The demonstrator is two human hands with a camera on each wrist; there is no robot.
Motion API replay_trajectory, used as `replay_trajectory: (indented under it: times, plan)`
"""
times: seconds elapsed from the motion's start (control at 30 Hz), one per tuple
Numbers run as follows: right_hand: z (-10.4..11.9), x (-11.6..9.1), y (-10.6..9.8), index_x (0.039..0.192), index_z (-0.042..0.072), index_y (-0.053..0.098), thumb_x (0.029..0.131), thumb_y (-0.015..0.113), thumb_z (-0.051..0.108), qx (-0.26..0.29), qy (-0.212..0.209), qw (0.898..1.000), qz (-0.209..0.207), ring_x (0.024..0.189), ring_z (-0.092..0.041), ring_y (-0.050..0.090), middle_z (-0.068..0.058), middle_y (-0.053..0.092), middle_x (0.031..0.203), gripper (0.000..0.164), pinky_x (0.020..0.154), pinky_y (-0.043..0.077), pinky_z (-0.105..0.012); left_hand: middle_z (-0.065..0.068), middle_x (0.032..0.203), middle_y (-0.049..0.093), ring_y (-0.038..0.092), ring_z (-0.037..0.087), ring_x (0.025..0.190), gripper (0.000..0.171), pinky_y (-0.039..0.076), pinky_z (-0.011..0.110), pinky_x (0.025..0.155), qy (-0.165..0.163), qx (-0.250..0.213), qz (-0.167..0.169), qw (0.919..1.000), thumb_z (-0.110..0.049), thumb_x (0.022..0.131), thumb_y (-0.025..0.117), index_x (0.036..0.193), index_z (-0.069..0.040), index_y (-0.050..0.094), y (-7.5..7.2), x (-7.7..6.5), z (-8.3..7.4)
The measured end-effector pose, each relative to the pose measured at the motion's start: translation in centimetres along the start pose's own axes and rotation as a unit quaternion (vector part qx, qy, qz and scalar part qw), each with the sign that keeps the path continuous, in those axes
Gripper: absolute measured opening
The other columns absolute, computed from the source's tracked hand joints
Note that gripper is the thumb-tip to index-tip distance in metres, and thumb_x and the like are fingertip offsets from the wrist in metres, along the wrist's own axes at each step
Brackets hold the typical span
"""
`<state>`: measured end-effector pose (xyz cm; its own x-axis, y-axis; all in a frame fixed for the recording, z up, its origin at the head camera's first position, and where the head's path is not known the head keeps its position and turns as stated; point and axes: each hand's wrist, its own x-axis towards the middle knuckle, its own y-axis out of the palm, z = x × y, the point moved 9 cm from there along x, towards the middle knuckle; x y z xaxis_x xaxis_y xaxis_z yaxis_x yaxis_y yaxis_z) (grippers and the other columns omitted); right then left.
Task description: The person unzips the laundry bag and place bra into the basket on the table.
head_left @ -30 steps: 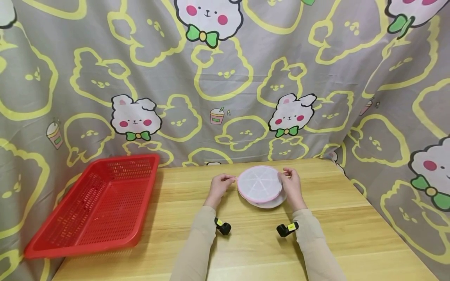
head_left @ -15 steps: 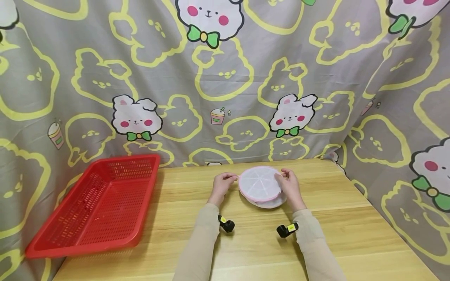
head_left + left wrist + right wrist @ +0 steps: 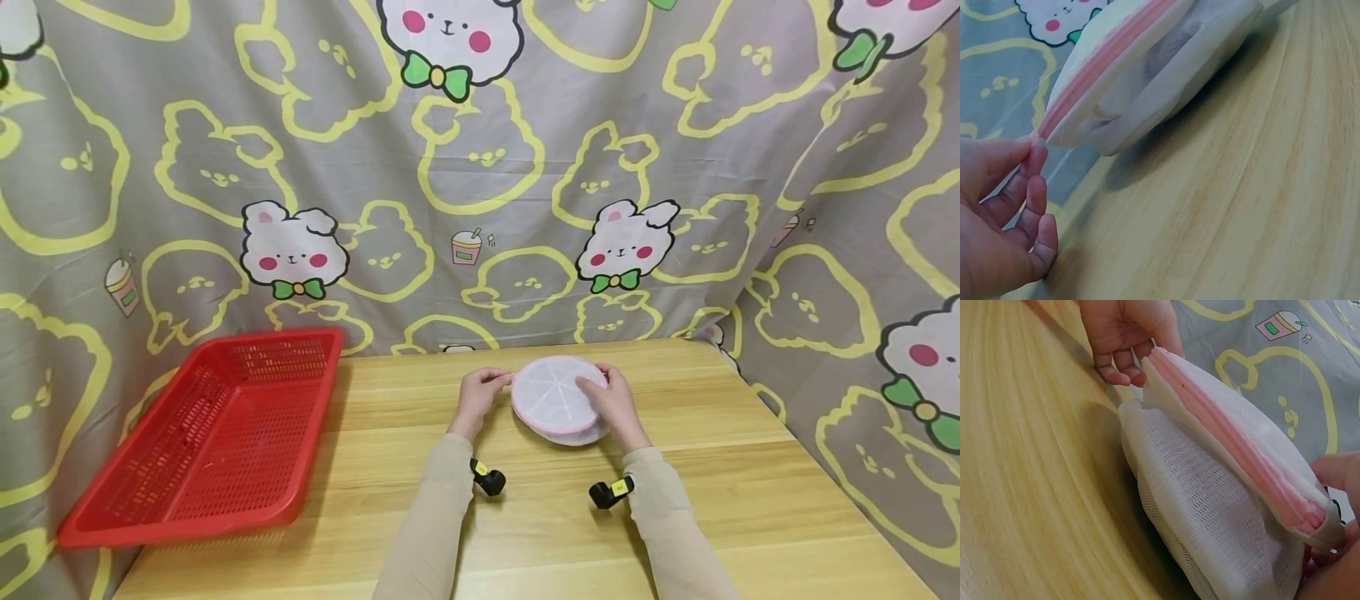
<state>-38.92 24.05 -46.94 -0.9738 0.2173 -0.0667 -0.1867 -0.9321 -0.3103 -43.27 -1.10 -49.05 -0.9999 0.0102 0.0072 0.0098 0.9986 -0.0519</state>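
A round white mesh laundry bag [image 3: 553, 393] with a pink zipper is held between both hands over the far part of the table. Its domed mesh underside hangs close to the wood. My left hand [image 3: 478, 400] pinches the left end of the pink zipper [image 3: 1100, 65] between thumb and forefinger, the other fingers loosely bent. On the opposite side, my right hand [image 3: 618, 407] grips the bag's edge, thumb lying on the white top panel and fingers mostly hidden behind it. In the right wrist view, the zipper band runs from the left fingertips to the right hand [image 3: 1335, 569].
A large red plastic basket [image 3: 300, 479] with perforated walls stands at the table's left side. Behind the wooden table [image 3: 555, 533] hangs a grey patterned curtain [image 3: 510, 275], which also covers the right side. Black wrist cameras [image 3: 489, 479] sit on both sleeves.
My right thumb has slid inward from the bag's right edge onto its top panel. The left hand and the bag have shifted slightly to the right.
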Motion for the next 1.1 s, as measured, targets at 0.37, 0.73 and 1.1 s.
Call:
replay_trajectory:
  times: [0.37,0.73,1.1]
  plan:
    - [-0.4,0.0,0.4,0.146,-0.005,0.033,0.094,0.059,0.020,-0.029,-0.004,1.000,0.006,0.133,-0.039,0.043,-0.027,0.038,0.149,0.063,0.114,0.035,-0.047,0.011,0.105,0.073,0.063,0.014,0.090,0.018,0.053,0.036,0.090,-0.007,0.002,0.006,1.0000,-0.015,0.089,0.071,0.102,-0.003,0.074,0.1,-0.1,0.3]
    - [-0.5,0.0,0.3,0.147,-0.005,0.031,0.094,0.053,0.015,-0.020,0.006,1.000,-0.008,0.132,-0.039,0.044,-0.028,0.037,0.149,0.061,0.111,0.039,-0.048,0.009,0.102,0.073,0.064,0.016,0.091,0.018,0.053,0.039,0.089,0.002,0.003,0.007,1.0000,-0.017,0.089,0.072,0.100,-0.003,0.075,-0.1,-0.3,0.5]
    - [-0.3,0.0,-0.2,0.141,-0.006,0.040,0.089,0.055,0.009,-0.012,-0.006,0.999,-0.050,0.125,-0.039,0.050,-0.029,0.046,0.142,0.057,0.106,0.044,-0.048,0.014,0.099,0.072,0.062,0.033,0.094,0.022,0.052,0.035,0.077,0.006,0.004,0.013,0.9999,-0.017,0.090,0.070,0.102,0.001,0.073,-0.4,-1.8,-0.9]
